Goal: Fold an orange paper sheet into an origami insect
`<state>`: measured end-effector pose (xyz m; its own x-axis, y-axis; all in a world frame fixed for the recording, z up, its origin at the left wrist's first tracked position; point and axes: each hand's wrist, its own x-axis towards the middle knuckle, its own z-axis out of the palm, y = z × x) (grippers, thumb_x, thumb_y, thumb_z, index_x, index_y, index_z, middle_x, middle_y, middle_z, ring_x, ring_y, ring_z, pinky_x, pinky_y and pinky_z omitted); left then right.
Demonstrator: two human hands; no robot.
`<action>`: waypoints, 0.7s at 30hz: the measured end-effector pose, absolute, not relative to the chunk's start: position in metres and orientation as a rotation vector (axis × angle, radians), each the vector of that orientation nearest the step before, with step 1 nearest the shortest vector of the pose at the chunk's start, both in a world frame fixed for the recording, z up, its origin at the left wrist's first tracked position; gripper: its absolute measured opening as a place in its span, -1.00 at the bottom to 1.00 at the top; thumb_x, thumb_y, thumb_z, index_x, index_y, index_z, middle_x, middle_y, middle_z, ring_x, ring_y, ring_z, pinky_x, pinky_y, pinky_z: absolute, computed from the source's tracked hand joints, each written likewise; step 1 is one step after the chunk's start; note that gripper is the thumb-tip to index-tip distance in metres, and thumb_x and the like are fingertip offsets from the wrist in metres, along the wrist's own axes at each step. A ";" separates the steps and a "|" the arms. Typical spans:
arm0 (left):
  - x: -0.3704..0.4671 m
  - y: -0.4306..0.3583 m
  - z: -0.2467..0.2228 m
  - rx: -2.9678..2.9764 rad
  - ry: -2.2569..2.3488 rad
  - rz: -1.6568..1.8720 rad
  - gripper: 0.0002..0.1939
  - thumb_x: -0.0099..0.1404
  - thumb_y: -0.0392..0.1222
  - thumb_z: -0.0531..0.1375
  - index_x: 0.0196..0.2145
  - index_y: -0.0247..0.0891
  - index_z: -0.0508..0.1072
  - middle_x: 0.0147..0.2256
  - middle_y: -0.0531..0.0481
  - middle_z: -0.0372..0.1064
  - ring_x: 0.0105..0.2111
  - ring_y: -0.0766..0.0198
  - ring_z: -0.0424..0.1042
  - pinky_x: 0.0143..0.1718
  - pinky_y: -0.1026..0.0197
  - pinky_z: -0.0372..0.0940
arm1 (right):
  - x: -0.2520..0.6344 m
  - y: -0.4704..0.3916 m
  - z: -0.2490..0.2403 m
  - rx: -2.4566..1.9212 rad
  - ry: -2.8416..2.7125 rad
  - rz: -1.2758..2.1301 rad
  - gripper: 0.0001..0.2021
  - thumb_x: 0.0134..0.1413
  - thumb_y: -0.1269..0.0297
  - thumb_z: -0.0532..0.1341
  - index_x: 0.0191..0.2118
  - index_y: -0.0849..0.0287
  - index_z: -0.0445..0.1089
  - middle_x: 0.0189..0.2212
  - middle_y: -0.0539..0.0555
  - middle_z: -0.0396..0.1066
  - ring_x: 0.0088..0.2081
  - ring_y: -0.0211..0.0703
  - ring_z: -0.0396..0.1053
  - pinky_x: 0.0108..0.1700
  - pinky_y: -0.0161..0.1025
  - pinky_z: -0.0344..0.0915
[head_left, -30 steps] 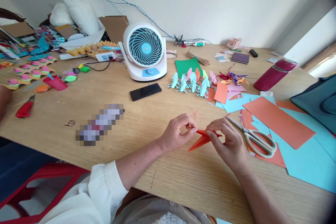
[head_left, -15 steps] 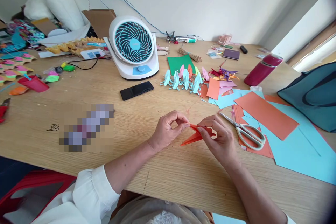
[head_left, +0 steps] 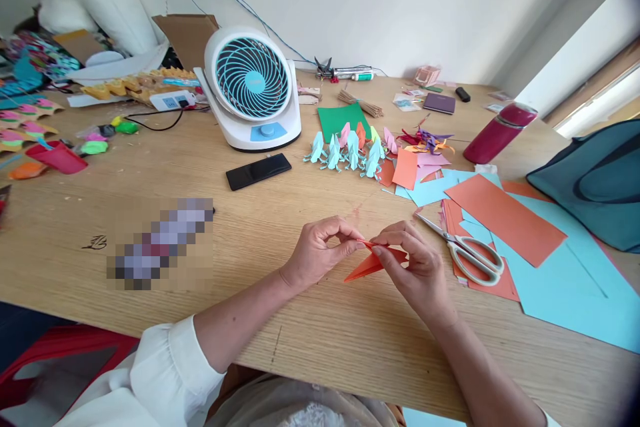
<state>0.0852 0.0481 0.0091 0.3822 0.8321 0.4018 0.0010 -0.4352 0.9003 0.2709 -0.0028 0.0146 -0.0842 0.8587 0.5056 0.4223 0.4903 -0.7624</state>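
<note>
Between my hands is a folded piece of orange paper [head_left: 364,268], with pointed flaps, held just above the wooden table [head_left: 300,340]. My left hand [head_left: 320,250] pinches one narrow tip of it between thumb and forefinger. Close beside, my right hand [head_left: 417,270] grips the middle of the folded paper, thumb in front and fingers behind. The fingertips of both hands almost meet, so part of the paper is hidden. Beyond them stands a group of small folded-paper figures [head_left: 353,152], mostly light blue, with some pink, orange and yellow.
White-handled scissors [head_left: 475,257] lie right of my right hand, on orange and light blue paper sheets [head_left: 575,300]. A black phone [head_left: 259,171] and a white fan [head_left: 253,90] are further back. A magenta bottle [head_left: 500,133] and a teal bag [head_left: 590,187] stand at the right.
My left fingertips have shifted slightly right along the orange paper, closer to my right fingers. Both hands keep their hold. The whole view has moved a little.
</note>
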 end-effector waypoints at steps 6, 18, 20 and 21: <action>0.085 0.045 0.006 1.789 0.756 1.149 -0.90 0.25 -0.19 0.32 -0.34 -0.27 0.59 -0.40 -0.03 0.53 -0.38 0.27 0.48 -0.29 0.27 0.33 | 0.269 -0.006 0.015 -1.102 -1.677 0.521 -0.91 0.21 0.43 0.23 -0.27 0.10 0.45 -0.35 0.05 0.34 -0.32 -0.19 0.34 -0.34 -0.23 0.29; 0.085 0.043 0.012 1.796 0.727 1.189 -0.92 0.24 -0.22 0.33 -0.37 -0.28 0.55 -0.40 -0.01 0.51 -0.39 0.31 0.46 -0.29 0.29 0.33 | 0.269 -0.008 0.014 -1.134 -1.696 0.484 -0.91 0.21 0.39 0.23 -0.26 0.08 0.48 -0.34 0.06 0.37 -0.31 -0.15 0.35 -0.30 -0.17 0.32; 0.085 0.043 0.013 1.802 0.723 1.198 -0.92 0.24 -0.23 0.33 -0.37 -0.28 0.53 -0.41 0.01 0.50 -0.39 0.32 0.45 -0.30 0.30 0.32 | 0.269 -0.008 0.013 -1.133 -1.691 0.481 -0.91 0.21 0.40 0.23 -0.26 0.08 0.48 -0.34 0.06 0.37 -0.30 -0.15 0.35 -0.29 -0.17 0.32; 0.085 0.043 0.013 1.806 0.719 1.196 -0.93 0.24 -0.24 0.33 -0.37 -0.28 0.53 -0.41 0.01 0.49 -0.39 0.33 0.45 -0.29 0.30 0.32 | 0.269 -0.008 0.013 -1.130 -1.687 0.478 -0.91 0.21 0.41 0.24 -0.25 0.08 0.48 -0.34 0.06 0.37 -0.30 -0.15 0.35 -0.29 -0.17 0.32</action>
